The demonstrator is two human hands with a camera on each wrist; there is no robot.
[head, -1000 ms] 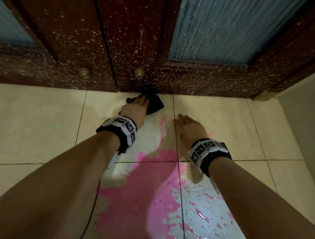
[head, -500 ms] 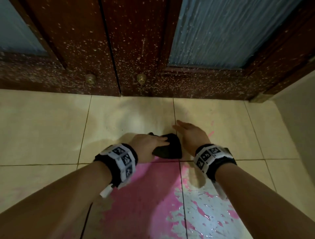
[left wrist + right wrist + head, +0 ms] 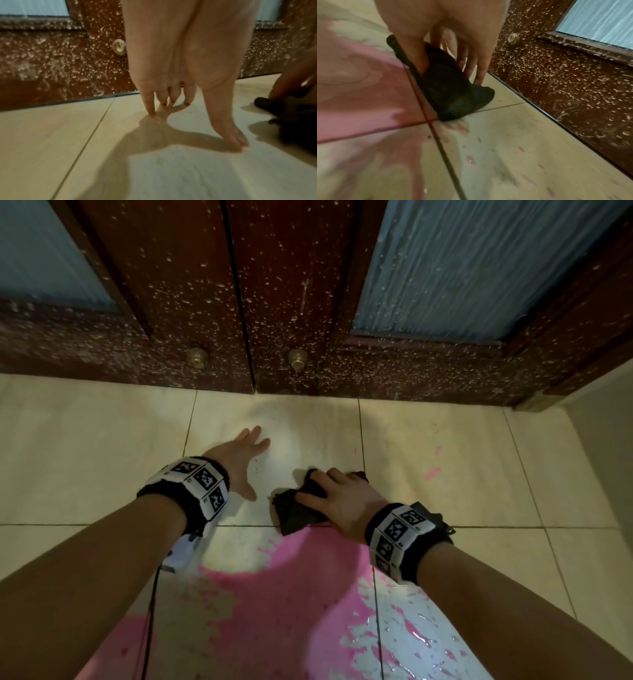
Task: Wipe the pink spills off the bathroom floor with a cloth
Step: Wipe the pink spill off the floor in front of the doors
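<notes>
The right hand [image 3: 337, 501] grasped a crumpled dark cloth [image 3: 298, 511], pressing it to the floor [image 3: 445, 508] at the far edge of the main pink spill [image 3: 284, 594], just beside a tile joint. The left hand [image 3: 239, 463] was released, fingers spread, fingertips [image 3: 151, 113] resting on a pale tile left of the cloth and holding nothing. Small pink streaks [image 3: 432, 473] lay on the tile to the right, well apart from the cloth. The door [image 3: 291, 285] stood along the far edge of the floor.

Risks noted: the pool was large and the cloth small and bunched, so in my judgement it could saturate and smear pink across tiles that looked clean. The near right tile showed a wet sheen; a bracing hand could slip there. Pink sat in the grout lines and might stay after a surface pass.
</notes>
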